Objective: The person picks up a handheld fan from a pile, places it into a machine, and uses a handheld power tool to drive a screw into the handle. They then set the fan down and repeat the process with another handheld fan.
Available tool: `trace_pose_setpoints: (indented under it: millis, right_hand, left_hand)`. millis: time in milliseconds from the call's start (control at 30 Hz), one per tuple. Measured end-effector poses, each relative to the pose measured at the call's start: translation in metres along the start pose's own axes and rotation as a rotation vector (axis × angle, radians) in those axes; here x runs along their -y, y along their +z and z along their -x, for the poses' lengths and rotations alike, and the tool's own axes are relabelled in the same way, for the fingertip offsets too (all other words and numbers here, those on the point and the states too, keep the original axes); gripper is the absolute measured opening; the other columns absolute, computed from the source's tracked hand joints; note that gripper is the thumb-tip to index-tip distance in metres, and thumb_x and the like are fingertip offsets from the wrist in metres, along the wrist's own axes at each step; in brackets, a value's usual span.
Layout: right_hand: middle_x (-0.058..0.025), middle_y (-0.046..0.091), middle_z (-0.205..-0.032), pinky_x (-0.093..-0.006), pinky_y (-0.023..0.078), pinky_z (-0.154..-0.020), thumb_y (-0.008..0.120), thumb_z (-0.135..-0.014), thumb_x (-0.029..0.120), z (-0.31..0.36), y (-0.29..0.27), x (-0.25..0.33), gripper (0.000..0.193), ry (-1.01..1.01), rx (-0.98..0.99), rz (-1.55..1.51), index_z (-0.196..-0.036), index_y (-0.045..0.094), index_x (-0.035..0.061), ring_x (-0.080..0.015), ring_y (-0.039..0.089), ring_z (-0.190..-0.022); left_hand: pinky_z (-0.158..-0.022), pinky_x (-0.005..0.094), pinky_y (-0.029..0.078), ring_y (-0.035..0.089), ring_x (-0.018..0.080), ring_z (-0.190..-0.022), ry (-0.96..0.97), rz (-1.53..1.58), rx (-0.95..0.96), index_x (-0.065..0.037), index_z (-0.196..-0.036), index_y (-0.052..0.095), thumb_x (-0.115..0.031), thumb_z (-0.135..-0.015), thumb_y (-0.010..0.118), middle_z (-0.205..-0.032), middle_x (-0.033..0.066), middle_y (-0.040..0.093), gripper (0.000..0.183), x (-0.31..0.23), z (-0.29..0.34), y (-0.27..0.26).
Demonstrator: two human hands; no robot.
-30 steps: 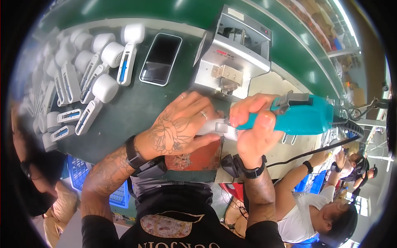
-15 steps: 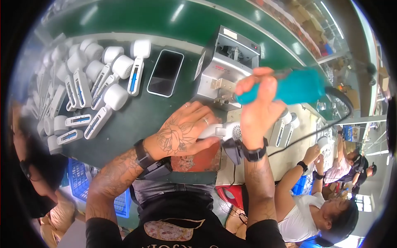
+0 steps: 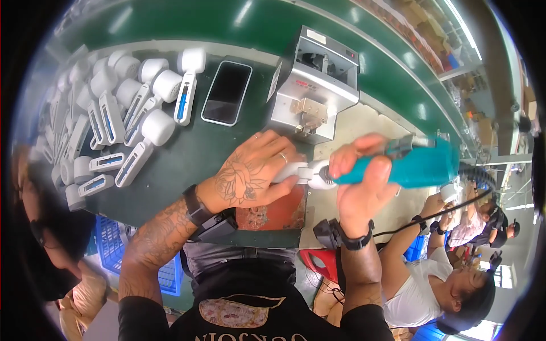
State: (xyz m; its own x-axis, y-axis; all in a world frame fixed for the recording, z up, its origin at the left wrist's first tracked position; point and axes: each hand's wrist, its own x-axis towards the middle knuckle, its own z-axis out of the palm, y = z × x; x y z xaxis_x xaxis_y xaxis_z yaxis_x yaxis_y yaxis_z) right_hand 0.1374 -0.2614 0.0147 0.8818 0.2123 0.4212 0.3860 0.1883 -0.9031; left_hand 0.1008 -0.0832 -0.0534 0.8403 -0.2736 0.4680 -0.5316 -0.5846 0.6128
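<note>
My right hand is wrapped around a teal electric screwdriver, which lies roughly level with its black cord trailing to the right. Its tip end meets the round head of a white handheld device; the exact contact point is hidden by my fingers. My left hand grips this device from the left, fingers over its body, above a worn red block. Just beyond the hands stands a grey metal screw feeder.
Many similar white round-headed devices are heaped on the left of the green bench. A phone lies between them and the screw feeder. Below the bench is a blue crate; a red stool stands nearby. A co-worker works at right.
My right hand has brought the screwdriver down and nearer, from beside the screw feeder to the white device's head. My left hand keeps its hold with little movement.
</note>
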Motion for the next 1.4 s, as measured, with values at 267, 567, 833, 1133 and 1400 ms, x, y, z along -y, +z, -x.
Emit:
trace_pose_setpoints:
  millis: [267, 567, 833, 1133, 1400]
  right_hand:
    - [-0.0092, 0.051, -0.067, -0.0346, 0.044, -0.055, 0.06, -0.094, 0.053, 0.018, 0.0, -0.001, 0.059, 0.069, 0.004, 0.005, -0.107, 0.049, -0.0034, -0.0197, 0.051, -0.058]
    - [-0.0095, 0.051, -0.066, -0.0339, 0.045, -0.053, 0.063, -0.093, 0.048, 0.017, -0.002, -0.018, 0.049, 0.081, 0.034, -0.076, -0.096, 0.046, 0.0014, -0.0198, 0.051, -0.057]
    - [-0.01, 0.053, -0.069, -0.0329, 0.045, -0.056, 0.061, -0.096, 0.039, 0.026, 0.004, -0.025, 0.041, 0.026, -0.136, -0.026, -0.101, 0.05, 0.0004, -0.02, 0.053, -0.06]
    - [-0.0031, 0.041, -0.073, -0.029, 0.034, -0.062, 0.046, -0.103, 0.039, -0.008, -0.041, 0.023, 0.04, -0.229, -0.633, -0.152, -0.101, 0.052, -0.0003, -0.014, 0.038, -0.066]
    - [-0.0033, 0.046, -0.072, -0.0276, 0.037, -0.059, 0.046, -0.104, 0.03, -0.011, -0.049, -0.021, 0.039, -0.116, -0.678, 0.263, -0.109, 0.057, -0.0066, -0.0139, 0.045, -0.064]
  left_hand:
    - [-0.085, 0.0402, 0.046, 0.055, 0.0292, -0.095, 0.034, 0.016, 0.017, -0.005, -0.106, 0.065, -0.021, -0.081, 0.066, -0.1, 0.009, 0.059, 0.029, 0.0, 0.0, -0.003]
    - [-0.085, 0.0411, 0.047, 0.056, 0.0315, -0.1, -0.001, 0.013, 0.063, -0.004, -0.1, 0.067, -0.014, -0.077, 0.069, -0.106, 0.0095, 0.062, 0.026, 0.0, -0.005, -0.002]
    - [-0.089, 0.0422, 0.047, 0.057, 0.0323, -0.099, 0.088, 0.026, 0.026, -0.004, -0.109, 0.063, -0.014, -0.079, 0.07, -0.107, 0.0111, 0.06, 0.033, -0.001, -0.003, -0.004]
    - [-0.084, 0.0401, 0.05, 0.059, 0.0281, -0.102, 0.31, -0.236, -0.039, -0.005, -0.109, 0.058, -0.016, -0.076, 0.071, -0.107, 0.0126, 0.06, 0.037, -0.034, 0.038, -0.001]
    - [-0.065, 0.0349, 0.054, 0.068, 0.0213, -0.08, -0.209, 0.197, -0.363, -0.003, -0.115, 0.056, -0.021, -0.094, 0.066, -0.098, 0.0122, 0.065, 0.03, -0.049, 0.089, -0.075]
